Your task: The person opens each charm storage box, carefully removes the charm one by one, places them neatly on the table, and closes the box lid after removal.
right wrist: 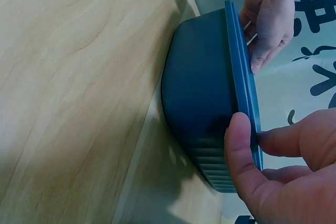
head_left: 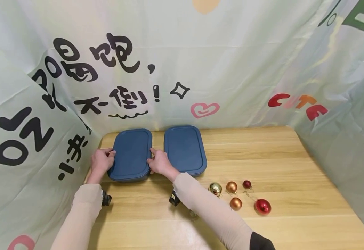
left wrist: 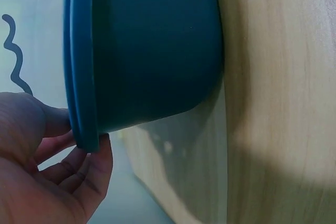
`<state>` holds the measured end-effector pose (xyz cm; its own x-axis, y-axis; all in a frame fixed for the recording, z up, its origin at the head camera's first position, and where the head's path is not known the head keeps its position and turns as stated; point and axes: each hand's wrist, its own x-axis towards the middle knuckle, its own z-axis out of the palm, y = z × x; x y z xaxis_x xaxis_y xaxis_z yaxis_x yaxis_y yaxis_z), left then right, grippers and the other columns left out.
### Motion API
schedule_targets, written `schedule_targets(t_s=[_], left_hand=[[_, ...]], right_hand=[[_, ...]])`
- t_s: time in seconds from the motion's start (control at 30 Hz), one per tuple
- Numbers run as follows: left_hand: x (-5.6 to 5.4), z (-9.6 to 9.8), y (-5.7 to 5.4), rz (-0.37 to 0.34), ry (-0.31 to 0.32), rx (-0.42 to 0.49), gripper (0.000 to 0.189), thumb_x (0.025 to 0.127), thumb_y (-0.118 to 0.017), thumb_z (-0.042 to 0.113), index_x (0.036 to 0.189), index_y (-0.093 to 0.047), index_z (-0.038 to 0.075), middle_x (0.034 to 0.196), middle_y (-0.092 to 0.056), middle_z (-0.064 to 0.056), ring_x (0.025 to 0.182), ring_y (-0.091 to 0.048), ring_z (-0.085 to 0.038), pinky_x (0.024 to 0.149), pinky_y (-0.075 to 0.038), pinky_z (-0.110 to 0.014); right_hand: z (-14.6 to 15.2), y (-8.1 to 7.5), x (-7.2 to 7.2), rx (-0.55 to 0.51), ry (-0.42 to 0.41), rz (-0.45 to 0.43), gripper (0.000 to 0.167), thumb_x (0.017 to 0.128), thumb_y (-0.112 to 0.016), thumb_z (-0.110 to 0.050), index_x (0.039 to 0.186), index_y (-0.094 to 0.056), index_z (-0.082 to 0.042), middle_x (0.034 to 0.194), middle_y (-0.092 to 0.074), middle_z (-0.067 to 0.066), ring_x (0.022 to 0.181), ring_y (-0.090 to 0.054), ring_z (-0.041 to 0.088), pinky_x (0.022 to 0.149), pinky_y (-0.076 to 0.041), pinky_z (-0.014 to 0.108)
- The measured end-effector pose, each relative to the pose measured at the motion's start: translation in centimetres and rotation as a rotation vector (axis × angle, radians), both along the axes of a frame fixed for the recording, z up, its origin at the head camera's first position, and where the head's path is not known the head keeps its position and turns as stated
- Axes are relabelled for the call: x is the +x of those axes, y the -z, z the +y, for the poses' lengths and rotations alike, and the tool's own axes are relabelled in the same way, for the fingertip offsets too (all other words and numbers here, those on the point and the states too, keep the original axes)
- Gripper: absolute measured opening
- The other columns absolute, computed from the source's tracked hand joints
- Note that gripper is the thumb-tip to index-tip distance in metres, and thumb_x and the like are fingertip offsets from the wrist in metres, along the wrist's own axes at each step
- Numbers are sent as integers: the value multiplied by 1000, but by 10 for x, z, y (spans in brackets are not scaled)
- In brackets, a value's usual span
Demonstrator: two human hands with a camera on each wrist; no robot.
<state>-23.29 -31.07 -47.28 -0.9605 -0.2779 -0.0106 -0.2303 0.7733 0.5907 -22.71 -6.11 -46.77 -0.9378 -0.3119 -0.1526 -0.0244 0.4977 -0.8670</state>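
Observation:
A dark blue rectangular box with its lid [head_left: 130, 154] stands at the back left of the wooden table. At its left edge, my left hand [head_left: 102, 161] pinches the lid rim, thumb above and fingers under it in the left wrist view [left wrist: 52, 166]. My right hand [head_left: 160, 162] grips the rim on the opposite side; in the right wrist view its thumb and fingers close around the lid edge [right wrist: 249, 98]. The lid lies flat on the box, whose base rests on the table. Beside it on the right is a second lidded blue box [head_left: 185, 149], which neither hand grips.
Several Christmas baubles lie right of my right forearm: a gold one [head_left: 215, 189], copper ones [head_left: 236, 203], a small dark red one [head_left: 247, 184] and a bigger red one [head_left: 263, 206]. A clear bauble [head_left: 193, 215] is partly hidden by the sleeve. Printed cloth [head_left: 238, 62] walls the table.

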Motion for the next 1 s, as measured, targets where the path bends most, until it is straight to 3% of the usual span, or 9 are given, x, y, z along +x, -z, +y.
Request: schedule_targets(t_s=[0.2,0.4,0.57,0.67,0.8,0.9,1.0], left_hand=[[-3,1,2,8,24,3,43,108,-56,24,141,-65,-3,128,-70,-29,117,-65,-47,97,-52,-57],[-8,2,-4,2,67,-21,45,106,-55,23,139,-63,-7,123,-70,-32,111,-67,-49,92,-54,-57],[-13,11,-12,73,75,-120,51,106,-52,22,147,-54,-10,129,-66,-36,119,-63,-53,100,-50,-62],[-15,21,-17,150,120,-178,50,107,-52,20,147,-53,-11,136,-61,-39,126,-57,-56,106,-46,-65],[-17,39,-23,224,181,-195,51,109,-51,22,149,-51,-10,143,-55,-39,133,-52,-57,112,-42,-65],[-21,57,-25,242,217,-213,55,111,-49,27,153,-48,-8,148,-53,-38,138,-49,-56,114,-40,-66],[-27,75,-26,238,259,-239,57,111,-48,32,154,-47,-5,151,-50,-37,144,-42,-57,118,-32,-72]], right_hand=[[2,2,0,-5,1,15,62,106,-60,-7,163,-37,-4,62,-63,7,71,-75,42,54,-55,23],[10,-3,1,-1,-20,37,60,106,-59,-11,162,-38,-1,58,-59,2,67,-74,39,52,-47,22],[25,-12,-3,64,-3,139,54,105,-62,-17,155,-50,-1,84,-73,4,61,-67,16,74,-55,30],[41,-17,-8,88,8,180,50,106,-62,-20,152,-54,-1,100,-76,9,69,-68,13,85,-58,37],[65,-18,-18,47,22,205,48,107,-61,-19,150,-56,1,106,-76,14,71,-72,17,77,-62,34],[83,-17,-28,36,38,227,47,107,-61,-18,149,-56,2,113,-75,16,70,-74,20,68,-62,30],[100,-18,-39,83,62,294,45,106,-62,-19,146,-60,1,118,-75,18,79,-76,23,74,-62,34]])
